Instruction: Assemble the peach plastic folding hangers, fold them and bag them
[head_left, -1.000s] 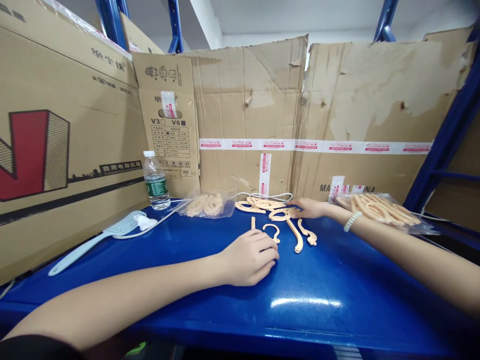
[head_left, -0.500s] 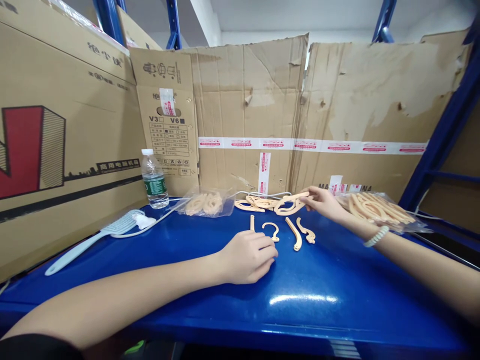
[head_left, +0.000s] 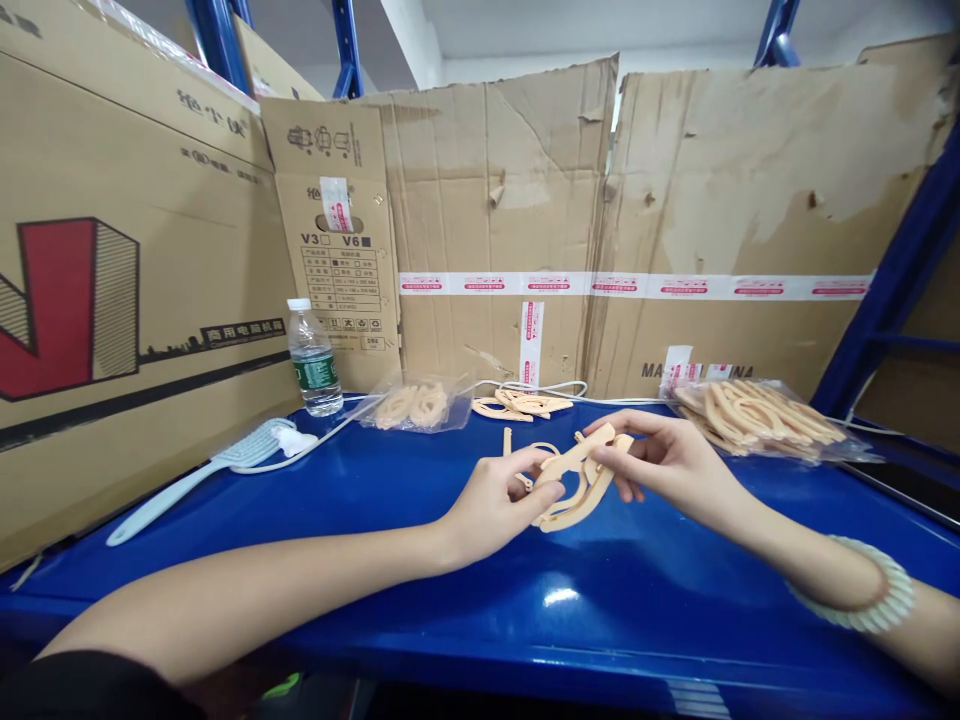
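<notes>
A beige plastic folding clothes hanger [head_left: 571, 458], folded into a loop, is held above the blue table between both hands. My left hand [head_left: 495, 505] grips its left end between thumb and fingers. At its right end, my right hand [head_left: 667, 462] is closed with the thumb in front. Behind my left hand stick out a narrow beige strip [head_left: 508, 440] and part of a curved hook piece, mostly covered. Several more folded beige hangers [head_left: 517, 404] lie loose at the back of the table.
A clear bag of beige loops [head_left: 412, 405] lies back left, and a fuller bag of hangers [head_left: 757, 415] back right. A water bottle [head_left: 315, 365], a pale blue hairbrush [head_left: 202, 470] and a white cable [head_left: 322, 440] are on the left. Cardboard [head_left: 495, 220] walls the back.
My right hand has brought a hanger from the back pile forward to the middle. My left hand has risen from the table and taken its other end. Loose pieces there are now covered.
</notes>
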